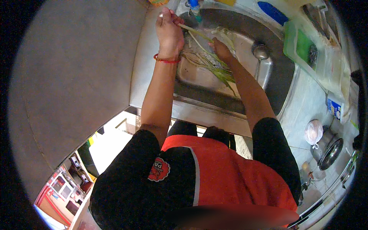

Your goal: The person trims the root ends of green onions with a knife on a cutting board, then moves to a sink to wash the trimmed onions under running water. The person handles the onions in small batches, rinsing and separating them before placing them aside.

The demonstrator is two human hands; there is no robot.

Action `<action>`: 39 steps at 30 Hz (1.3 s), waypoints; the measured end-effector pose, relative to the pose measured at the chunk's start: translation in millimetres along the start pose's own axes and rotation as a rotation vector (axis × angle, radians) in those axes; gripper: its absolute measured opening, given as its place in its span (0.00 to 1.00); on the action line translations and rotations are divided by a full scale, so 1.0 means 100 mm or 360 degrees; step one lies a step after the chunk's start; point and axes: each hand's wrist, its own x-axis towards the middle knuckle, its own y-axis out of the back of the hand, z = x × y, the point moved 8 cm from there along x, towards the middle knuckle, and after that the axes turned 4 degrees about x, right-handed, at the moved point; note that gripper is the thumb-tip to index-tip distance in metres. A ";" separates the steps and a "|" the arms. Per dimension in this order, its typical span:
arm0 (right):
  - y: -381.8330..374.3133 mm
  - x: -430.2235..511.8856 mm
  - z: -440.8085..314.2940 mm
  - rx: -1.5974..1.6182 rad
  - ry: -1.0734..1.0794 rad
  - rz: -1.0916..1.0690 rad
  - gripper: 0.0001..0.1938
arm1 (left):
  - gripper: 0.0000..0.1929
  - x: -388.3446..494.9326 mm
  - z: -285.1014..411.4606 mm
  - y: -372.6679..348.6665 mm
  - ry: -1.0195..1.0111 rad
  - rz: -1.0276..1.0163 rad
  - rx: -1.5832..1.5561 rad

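Observation:
My left hand (169,31), with a red cord bracelet at the wrist, grips the pale end of a long leafy green stalk (197,31) over the left side of a stainless steel sink (207,102). Farther along the same stalk, the fingers of my right hand (222,49) close around it. More long green stalks (205,64), which look like spring onions, hang and lie below the hands, partly hidden by my right forearm. Loose pale green scraps (227,36) are in the basin behind my right hand. Water appears to run from the tap (195,8), which has a blue top.
A metal ladle (261,52) rests at the basin's right side. On the right counter stand a green plastic container (300,49), a knotted plastic bag (313,132) and a metal pot (323,149). A large grey panel (77,66) borders the sink on the left.

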 end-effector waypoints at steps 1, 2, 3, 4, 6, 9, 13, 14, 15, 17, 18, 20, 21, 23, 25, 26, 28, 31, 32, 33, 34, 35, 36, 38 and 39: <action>-0.04 0.00 0.03 -0.0024 0.0108 -0.0005 0.16 | 0.11 0.02 0.06 -0.03 0.0039 0.0028 0.0050; -0.05 0.00 0.06 -0.0118 0.0164 -0.0009 0.16 | 0.11 0.03 0.26 -0.05 -0.0121 0.0034 0.0119; -0.07 -0.03 0.04 -0.0207 0.0259 -0.0039 0.17 | 0.10 0.03 0.49 -0.05 -0.0253 0.0041 0.0214; -0.08 -0.05 0.10 -0.0270 0.0156 -0.0104 0.17 | 0.10 0.02 0.71 -0.01 -0.0359 0.0097 0.0312; -0.13 -0.12 0.17 -0.0447 -0.0092 -0.0333 0.19 | 0.11 0.08 1.02 -0.01 -0.0345 0.0023 0.0295; -0.16 -0.04 -0.05 -0.1046 0.0030 -0.0237 0.19 | 0.12 0.13 1.11 -0.03 -0.0239 -0.0084 0.0556; -0.81 0.40 -0.09 -0.1059 0.0137 -0.0358 0.18 | 0.12 0.06 0.63 0.02 -0.0018 -0.0161 0.1339; -0.91 0.55 0.02 -0.0873 0.0047 -0.0306 0.18 | 0.11 0.02 0.42 0.05 0.0089 -0.0180 0.1042; -1.01 0.65 0.05 -0.0669 0.0080 -0.0219 0.19 | 0.10 -0.01 0.24 0.08 0.0151 -0.0202 0.0781; -0.93 0.90 -0.05 -0.1058 0.0490 0.0017 0.18 | 0.08 -0.01 -0.13 0.27 0.0287 -0.0064 0.0536; -0.83 0.89 -0.16 -0.1162 0.0771 0.0088 0.18 | 0.08 0.00 -0.30 0.37 0.0300 0.0020 0.0522; -0.38 0.78 -0.33 -0.0579 0.0690 0.0246 0.15 | 0.09 0.06 -0.65 0.54 0.0305 0.0147 0.0459; -0.05 0.60 -0.33 -0.0114 0.0445 0.0370 0.12 | 0.10 0.12 -0.82 0.53 0.0302 0.0068 0.0603; 0.36 0.35 -0.69 0.0090 0.0348 0.0301 0.10 | 0.12 0.23 -1.12 0.41 0.0322 -0.0126 0.0913; 0.68 0.06 -0.95 0.0053 0.0066 0.0411 0.11 | 0.13 0.15 -1.33 0.21 0.0218 -0.0259 0.1135; 0.83 -0.05 -1.07 0.0044 0.0000 0.0495 0.12 | 0.14 0.12 -1.43 0.10 0.0242 -0.0290 0.1301; 0.98 -0.23 -1.30 0.0027 0.0065 0.0612 0.13 | 0.16 0.02 -1.46 -0.12 0.0132 -0.0335 0.0929; 1.07 -0.40 -1.47 -0.0168 0.0254 0.0806 0.13 | 0.17 -0.01 -1.41 -0.27 0.0037 -0.0419 0.1062; 1.04 -0.42 -1.45 -0.0280 0.0214 0.0787 0.13 | 0.16 0.00 -1.37 -0.28 -0.0050 -0.0432 0.1191; 1.01 -0.43 -1.40 -0.0195 0.0154 0.0734 0.12 | 0.15 0.04 -1.40 -0.28 -0.0012 -0.0495 0.1184; 0.94 -0.42 -1.29 -0.0121 -0.0015 0.0602 0.12 | 0.13 0.08 -1.40 -0.28 -0.0035 -0.0539 0.1155; 0.89 -0.42 -1.22 -0.0038 -0.0139 0.0519 0.12 | 0.12 0.13 -1.43 -0.27 -0.0059 -0.0583 0.1124; 0.85 -0.43 -1.20 -0.0026 -0.0197 0.0454 0.12 | 0.12 0.20 -1.46 -0.20 -0.0003 -0.0517 0.1018; 0.80 -0.47 -1.21 0.0010 -0.0255 0.0419 0.12 | 0.11 0.35 -1.58 -0.07 0.0154 -0.0382 0.0941; 0.79 -0.49 -1.25 -0.0015 -0.0206 0.0440 0.13 | 0.11 0.42 -1.61 -0.04 0.0181 -0.0372 0.0880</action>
